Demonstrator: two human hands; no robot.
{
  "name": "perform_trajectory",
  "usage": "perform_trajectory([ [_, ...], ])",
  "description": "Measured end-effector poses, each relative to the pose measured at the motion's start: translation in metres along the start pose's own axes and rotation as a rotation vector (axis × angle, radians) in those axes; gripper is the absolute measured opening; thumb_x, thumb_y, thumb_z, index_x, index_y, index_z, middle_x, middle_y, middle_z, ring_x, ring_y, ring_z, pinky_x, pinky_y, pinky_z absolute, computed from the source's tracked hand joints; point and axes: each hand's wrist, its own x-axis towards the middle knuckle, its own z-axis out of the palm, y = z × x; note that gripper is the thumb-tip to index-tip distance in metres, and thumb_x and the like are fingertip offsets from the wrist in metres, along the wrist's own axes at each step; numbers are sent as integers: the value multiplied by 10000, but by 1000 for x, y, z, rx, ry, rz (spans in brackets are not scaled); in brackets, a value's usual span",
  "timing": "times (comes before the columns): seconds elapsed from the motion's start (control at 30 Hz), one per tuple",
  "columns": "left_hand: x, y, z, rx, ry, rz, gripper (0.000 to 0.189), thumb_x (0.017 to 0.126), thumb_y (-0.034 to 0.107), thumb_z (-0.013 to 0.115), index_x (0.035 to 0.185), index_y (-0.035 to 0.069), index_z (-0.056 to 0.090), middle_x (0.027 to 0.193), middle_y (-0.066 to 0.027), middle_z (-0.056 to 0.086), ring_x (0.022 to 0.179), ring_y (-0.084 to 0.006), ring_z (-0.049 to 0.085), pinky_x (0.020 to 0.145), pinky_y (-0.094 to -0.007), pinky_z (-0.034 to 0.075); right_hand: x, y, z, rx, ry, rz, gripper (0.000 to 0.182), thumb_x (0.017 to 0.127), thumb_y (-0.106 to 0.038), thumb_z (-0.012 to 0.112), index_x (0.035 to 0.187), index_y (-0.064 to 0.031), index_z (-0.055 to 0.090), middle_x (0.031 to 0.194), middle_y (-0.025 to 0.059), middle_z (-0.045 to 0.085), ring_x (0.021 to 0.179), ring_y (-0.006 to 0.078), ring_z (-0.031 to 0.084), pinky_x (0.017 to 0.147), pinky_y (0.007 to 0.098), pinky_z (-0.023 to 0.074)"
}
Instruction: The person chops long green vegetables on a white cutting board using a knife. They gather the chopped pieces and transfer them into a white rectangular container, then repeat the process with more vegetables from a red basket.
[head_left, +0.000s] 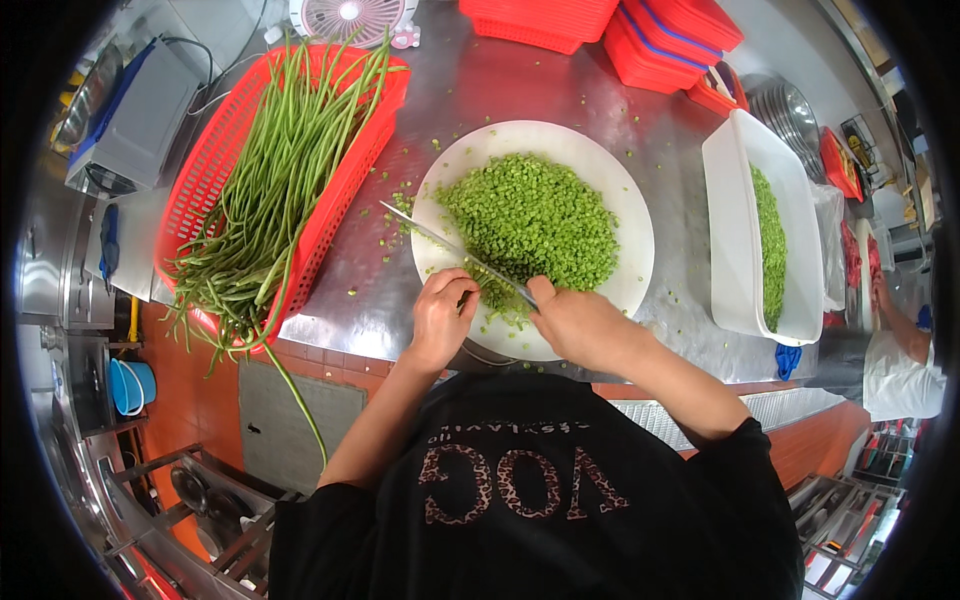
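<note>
My right hand (585, 322) grips the handle of a kitchen knife (480, 264), whose blade slants across the near-left part of a round white cutting board (634, 225). A large heap of finely chopped green beans (536, 217) covers the middle of the board, beyond the blade. On the near side of the blade, my left hand (444, 315) is at the board's edge with its fingers curled close to the steel. Whether beans are pinched in those fingers is hidden. More chopped bits lie beneath the blade, between my hands.
A red plastic basket (349, 191) at left holds long green beans (281, 172); one hangs over the edge. At right, a white tub (727, 247) contains chopped beans. Red baskets (536, 22) and a fan (349, 11) stand behind on the steel table (525, 90). A co-worker's arm (900, 319) shows far right.
</note>
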Motion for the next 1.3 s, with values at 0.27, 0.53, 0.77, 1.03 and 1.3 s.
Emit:
perform_trajectory([
  [0.27, 3, -5, 3, -10, -10, 6, 115, 704, -8, 696, 810, 13, 656, 901, -101, 625, 814, -279, 612, 718, -343, 499, 6, 1, -7, 28, -23, -59, 278, 901, -186, 520, 1012, 21, 372, 714, 244, 594, 666, 432, 594, 587, 502, 471],
  [0.53, 5, -6, 7, -43, -12, 19, 123, 701, 0, 703, 816, 13, 658, 908, -95, 631, 823, -277, 611, 728, -349, 499, 19, 12, 6, 61, -12, -50, 270, 910, -191, 505, 996, 24, 368, 705, 244, 591, 661, 435, 590, 593, 507, 463],
  [0.77, 7, 6, 0, -6, 11, 65, 135, 700, -8, 700, 822, 29, 658, 903, -90, 624, 839, -285, 600, 745, -355, 491, 17, 16, 30, 105, 46, -15, 276, 909, -197, 509, 997, 19, 362, 707, 255, 587, 673, 439, 589, 576, 513, 456],
  [1.03, 1, 0, 0, 33, -35, -27, 105, 715, 6, 688, 811, 30, 655, 882, -95, 619, 825, -284, 602, 736, -357, 492, 7, 5, -5, 61, -14, -56, 274, 906, -192, 513, 1000, 18, 363, 709, 245, 591, 660, 441, 586, 578, 509, 467],
  [1.3, 4, -5, 5, 1, -31, -9, 109, 708, 1, 690, 806, 27, 649, 885, -102, 625, 820, -295, 606, 736, -364, 494, 12, 8, 19, 27, 37, -54, 259, 903, -182, 508, 986, 23, 375, 724, 248, 597, 675, 434, 596, 580, 501, 473],
])
